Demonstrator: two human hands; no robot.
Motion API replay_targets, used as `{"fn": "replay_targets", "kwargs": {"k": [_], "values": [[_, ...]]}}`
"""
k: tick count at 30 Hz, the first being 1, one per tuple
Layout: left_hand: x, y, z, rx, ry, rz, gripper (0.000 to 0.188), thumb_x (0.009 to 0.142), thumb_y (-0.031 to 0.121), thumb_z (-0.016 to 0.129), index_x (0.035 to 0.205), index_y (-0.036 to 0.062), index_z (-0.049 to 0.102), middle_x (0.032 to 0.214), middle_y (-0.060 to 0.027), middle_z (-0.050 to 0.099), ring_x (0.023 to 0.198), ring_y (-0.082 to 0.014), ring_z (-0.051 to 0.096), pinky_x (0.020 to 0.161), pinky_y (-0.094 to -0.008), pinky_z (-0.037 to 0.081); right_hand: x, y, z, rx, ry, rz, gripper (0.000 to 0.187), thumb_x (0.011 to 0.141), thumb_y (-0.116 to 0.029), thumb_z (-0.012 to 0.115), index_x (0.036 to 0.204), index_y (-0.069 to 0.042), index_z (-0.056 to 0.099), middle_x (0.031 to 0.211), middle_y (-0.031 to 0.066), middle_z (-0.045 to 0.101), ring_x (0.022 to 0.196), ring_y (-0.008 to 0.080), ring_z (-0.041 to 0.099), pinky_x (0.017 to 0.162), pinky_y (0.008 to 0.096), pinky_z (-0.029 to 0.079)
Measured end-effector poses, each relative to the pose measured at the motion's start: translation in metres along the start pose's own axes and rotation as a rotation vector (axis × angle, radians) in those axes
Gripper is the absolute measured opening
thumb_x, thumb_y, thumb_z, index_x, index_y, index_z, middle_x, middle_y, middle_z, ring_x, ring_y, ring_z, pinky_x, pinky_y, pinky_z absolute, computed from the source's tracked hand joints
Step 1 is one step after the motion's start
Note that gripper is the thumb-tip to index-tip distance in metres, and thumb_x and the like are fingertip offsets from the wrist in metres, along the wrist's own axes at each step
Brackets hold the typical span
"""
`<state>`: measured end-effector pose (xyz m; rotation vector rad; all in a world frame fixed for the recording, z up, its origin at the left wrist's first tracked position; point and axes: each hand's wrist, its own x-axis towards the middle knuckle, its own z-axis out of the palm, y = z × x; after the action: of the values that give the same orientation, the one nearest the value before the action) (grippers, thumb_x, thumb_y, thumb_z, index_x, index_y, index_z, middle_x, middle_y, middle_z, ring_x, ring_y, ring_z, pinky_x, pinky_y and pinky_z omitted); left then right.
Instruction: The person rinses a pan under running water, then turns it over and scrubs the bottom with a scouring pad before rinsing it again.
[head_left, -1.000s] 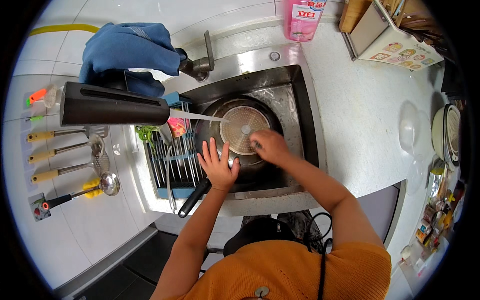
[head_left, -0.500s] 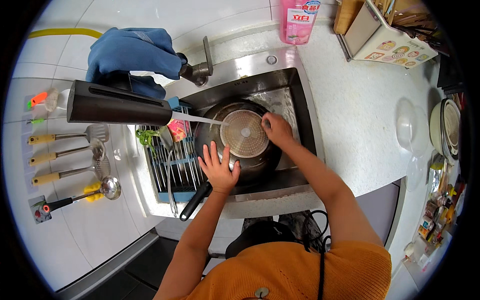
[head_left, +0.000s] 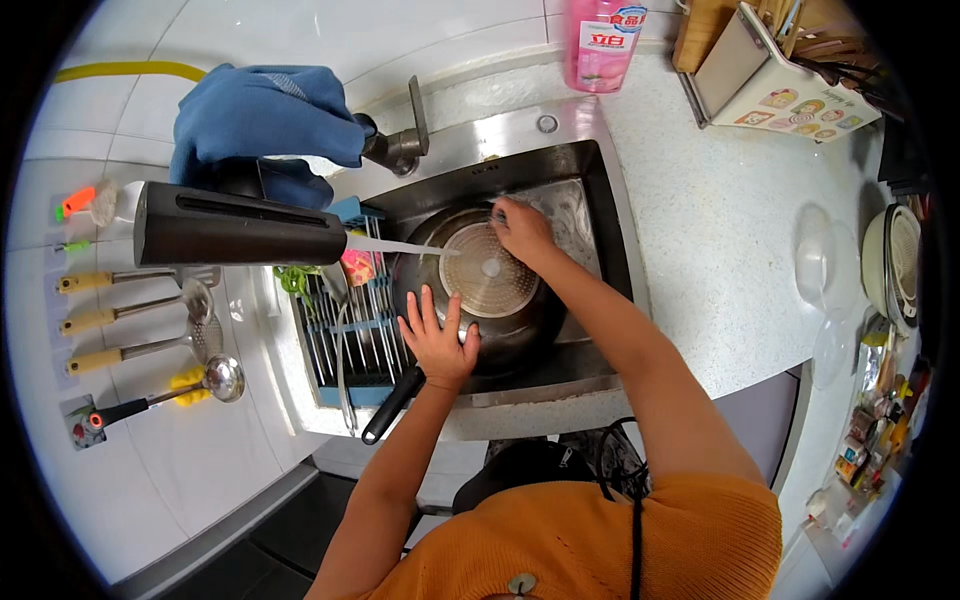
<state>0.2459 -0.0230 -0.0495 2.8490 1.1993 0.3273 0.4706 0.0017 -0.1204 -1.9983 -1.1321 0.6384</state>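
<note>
Here, the upturned pan lies in the sink, beneath both hands. The left hand rests flat on the pan's near-left side, fingers spread, gripping nothing. The right hand is curled over the pan's far side, closed on a small dark thing too blurred to name. Water from a black spout strikes the pan's base.

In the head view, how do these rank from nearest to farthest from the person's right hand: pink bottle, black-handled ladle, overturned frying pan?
From the right hand:
1. Overturned frying pan: in the sink, directly beneath the hand.
2. Pink bottle: behind the sink, slightly right.
3. Black-handled ladle: far left, by the wall.
</note>
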Motion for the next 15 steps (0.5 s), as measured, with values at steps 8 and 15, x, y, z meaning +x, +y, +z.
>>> {"fn": "replay_targets", "kwargs": {"k": [8,15], "values": [[-0.004,-0.002,0.003,0.025,0.015,0.012,0.049,0.081,0.035,0.046,0.125,0.0134,0.048,0.137,-0.0209,0.033,0.127,-0.0430,0.027,0.098,-0.0561,0.021,-0.065,-0.025,0.005,0.185,-0.045,-0.232,0.012,0.071,-0.015,0.063,0.079,-0.011,0.055,0.079,0.0112,0.059,0.079,0.0324,0.057,0.068,0.0423,0.044],[-0.001,-0.001,0.000,0.032,0.023,0.016,0.044,0.084,0.025,0.041,0.125,0.0128,0.048,0.138,-0.0200,0.032,0.128,-0.0421,0.026,0.099,-0.0562,0.020,-0.126,-0.012,-0.010,0.142,0.252,0.006,0.011,0.074,-0.011,0.061,0.082,-0.010,0.053,0.082,0.0112,0.057,0.082,0.0321,0.055,0.070,0.0420,0.043]]}}
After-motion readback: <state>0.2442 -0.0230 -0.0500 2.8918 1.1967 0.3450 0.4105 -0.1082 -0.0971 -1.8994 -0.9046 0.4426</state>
